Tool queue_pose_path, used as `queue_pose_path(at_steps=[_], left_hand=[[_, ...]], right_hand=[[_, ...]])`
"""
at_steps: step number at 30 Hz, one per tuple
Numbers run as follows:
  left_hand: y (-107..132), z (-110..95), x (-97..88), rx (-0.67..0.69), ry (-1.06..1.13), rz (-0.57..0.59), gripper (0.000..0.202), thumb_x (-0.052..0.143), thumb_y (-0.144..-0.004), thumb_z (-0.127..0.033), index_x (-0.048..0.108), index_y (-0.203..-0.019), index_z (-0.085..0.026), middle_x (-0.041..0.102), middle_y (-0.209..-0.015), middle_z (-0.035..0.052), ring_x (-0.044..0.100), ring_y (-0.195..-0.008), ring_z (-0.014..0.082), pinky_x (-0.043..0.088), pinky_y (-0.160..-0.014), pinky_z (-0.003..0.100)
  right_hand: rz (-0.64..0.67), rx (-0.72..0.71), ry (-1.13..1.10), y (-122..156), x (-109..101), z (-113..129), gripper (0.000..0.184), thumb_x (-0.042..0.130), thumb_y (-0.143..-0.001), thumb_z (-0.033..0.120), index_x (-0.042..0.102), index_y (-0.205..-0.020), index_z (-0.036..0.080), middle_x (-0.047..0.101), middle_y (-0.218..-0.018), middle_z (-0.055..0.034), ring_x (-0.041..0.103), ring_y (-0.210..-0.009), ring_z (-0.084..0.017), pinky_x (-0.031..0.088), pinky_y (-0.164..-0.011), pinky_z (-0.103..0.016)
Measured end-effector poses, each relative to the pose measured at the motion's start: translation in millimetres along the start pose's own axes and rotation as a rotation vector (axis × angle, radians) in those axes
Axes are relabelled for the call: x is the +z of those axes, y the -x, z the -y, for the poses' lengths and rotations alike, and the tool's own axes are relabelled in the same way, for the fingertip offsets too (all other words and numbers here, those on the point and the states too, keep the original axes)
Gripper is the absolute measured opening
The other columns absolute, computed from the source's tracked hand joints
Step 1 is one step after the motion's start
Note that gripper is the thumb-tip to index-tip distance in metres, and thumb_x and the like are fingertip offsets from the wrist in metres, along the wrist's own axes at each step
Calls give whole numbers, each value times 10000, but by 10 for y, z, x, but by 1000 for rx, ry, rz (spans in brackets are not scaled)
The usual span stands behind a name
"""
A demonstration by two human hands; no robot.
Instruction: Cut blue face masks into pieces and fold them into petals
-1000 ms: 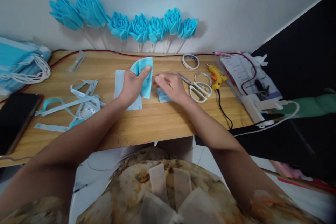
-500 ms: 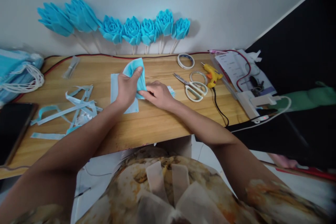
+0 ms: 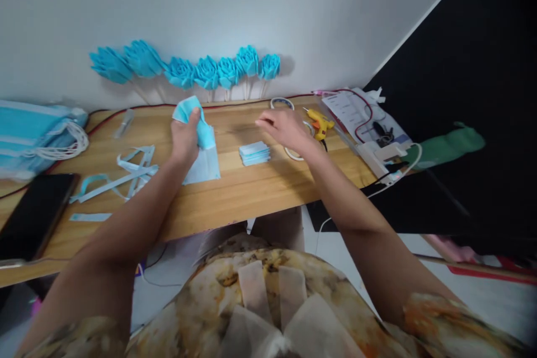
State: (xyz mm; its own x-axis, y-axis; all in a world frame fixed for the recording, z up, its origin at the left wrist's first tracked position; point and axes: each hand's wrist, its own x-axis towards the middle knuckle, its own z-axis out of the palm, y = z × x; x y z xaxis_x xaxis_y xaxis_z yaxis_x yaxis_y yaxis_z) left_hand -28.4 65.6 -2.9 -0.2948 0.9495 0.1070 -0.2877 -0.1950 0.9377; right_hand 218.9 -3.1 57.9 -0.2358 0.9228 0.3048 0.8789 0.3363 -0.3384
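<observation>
A blue piece of thin, non-woven fabric [image 3: 187,107] is pinched under the thumb of my left hand [image 3: 184,137], crumpled and raised above the table. Below it lies a flat, paler blue fabric sheet [image 3: 205,168]. My right hand [image 3: 287,127] hovers to the right, its fingers curled together; whether anything small sits in them is hidden. Between the hands rests a neat stack of small light blue pieces [image 3: 254,154]. Under my right hand and wrist are the scissors, mostly covered, with part of a white handle [image 3: 293,155] showing.
Several blue fabric flowers [image 3: 207,71] on sticks lean along the wall. To the right are a tape roll [image 3: 282,103], a yellow glue gun [image 3: 320,124], papers [image 3: 348,112] and a power strip [image 3: 373,159]. Cut strips [image 3: 113,182], a phone [image 3: 39,212] and blue masks [image 3: 29,128] occupy the left.
My right hand has let go of the blue fabric and moved right, over the scissors. My left hand keeps the fabric. The small stack is now uncovered, and the camera view has shifted.
</observation>
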Motion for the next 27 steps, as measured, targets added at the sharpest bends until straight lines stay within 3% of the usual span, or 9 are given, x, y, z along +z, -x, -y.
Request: queue_pose_path(at_steps=[2, 4, 7, 11, 14, 17, 22, 27], left_hand=[[31, 5, 18, -1, 29, 33, 332, 815, -757, -411, 563, -722, -198, 532, -636, -58, 486, -566, 85, 411, -535, 219], [46, 3, 31, 0, 48, 38, 343, 824, -717, -422, 560, -712, -202, 531, -627, -52, 471, -559, 89, 410, -522, 208], [66, -14, 37, -13, 53, 80, 373, 849, -662, -447, 584, -728, -193, 545, -649, -42, 472, -582, 90, 414, -532, 198], [172, -65, 79, -3, 60, 143, 397, 846, -655, -476, 599, -750, -180, 546, -681, -38, 467, -601, 91, 426, -556, 204], [292, -120, 134, 10, 53, 192, 388, 845, -652, -464, 588, -715, -180, 528, -653, -42, 443, -590, 89, 412, -550, 206], [391, -165, 177, -5, 66, 246, 411, 857, -638, -458, 550, -661, -187, 497, -612, -54, 406, -566, 82, 385, -528, 206], [480, -231, 221, -67, 152, 331, 435, 889, -600, -459, 566, -673, -177, 534, -637, -48, 443, -601, 84, 409, -561, 209], [527, -313, 244, -142, 182, 314, 514, 912, -526, -484, 507, -632, -187, 490, -577, -68, 398, -535, 65, 354, -492, 205]], right_hand=[[-17, 83, 27, 170, -38, -199, 212, 611, -970, 320, 743, -887, 177, 707, -801, -43, 579, -738, -167, 323, -679, -304], [-126, 127, -6, 356, -8, -370, 206, 613, -966, 304, 745, -876, 174, 700, -786, -61, 577, -721, -165, 350, -689, -319], [-201, 137, -38, 540, 93, -412, 366, 534, -1008, 393, 725, -786, 173, 666, -708, -82, 543, -671, -146, 341, -651, -340], [-165, 138, -162, 479, 205, 27, 381, 524, -1010, 461, 679, -800, 184, 671, -696, -28, 538, -636, -138, 314, -616, -303], [-60, 134, -372, 276, 279, 461, 429, 465, -1017, 527, 641, -816, 192, 698, -766, -16, 601, -711, -143, 353, -676, -272], [-55, 142, -431, 71, 399, 735, 474, 437, -1006, 581, 566, -750, 204, 630, -699, 6, 570, -684, -139, 339, -680, -268], [-157, 124, -499, -84, 630, 859, 466, 447, -988, 528, 383, -641, 224, 423, -591, 44, 430, -613, -119, 275, -635, -276], [-248, 144, -551, -29, 742, 904, 445, 421, -975, 509, 343, -640, 227, 372, -596, 44, 377, -623, -114, 270, -629, -279]])
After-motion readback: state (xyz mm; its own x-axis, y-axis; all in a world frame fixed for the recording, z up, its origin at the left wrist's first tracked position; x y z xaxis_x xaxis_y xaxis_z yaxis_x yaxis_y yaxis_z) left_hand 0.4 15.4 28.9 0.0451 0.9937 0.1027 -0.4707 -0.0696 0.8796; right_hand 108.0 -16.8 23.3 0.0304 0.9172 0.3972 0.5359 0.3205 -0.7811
